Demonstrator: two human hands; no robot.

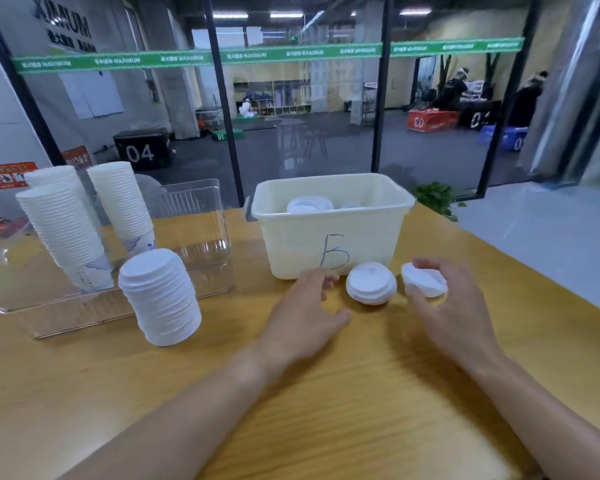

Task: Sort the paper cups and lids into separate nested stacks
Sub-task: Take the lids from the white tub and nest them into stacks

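Table (326,410): wooden top carrying everything here; both forearms reach across it.
Clear tray (194,216): far left, holding 3 tall leaning cup stacks (63,233).
Bin (333,233): cream tub marked "B", behind the hands, with loose lids (309,205) inside.
Tall lid stack (160,296): nested lids standing on the table just in front of the clear tray.
Short lid stack (371,283): a few nested lids on the table between the 2 hands, close to the bin's front.
Left hand (305,313): fingers loosely curled, empty, resting just left of the short lid stack without touching it.
Right hand (451,306): fingers and thumb curled round a held lid (424,279), tilted, raised just right of the short lid stack.
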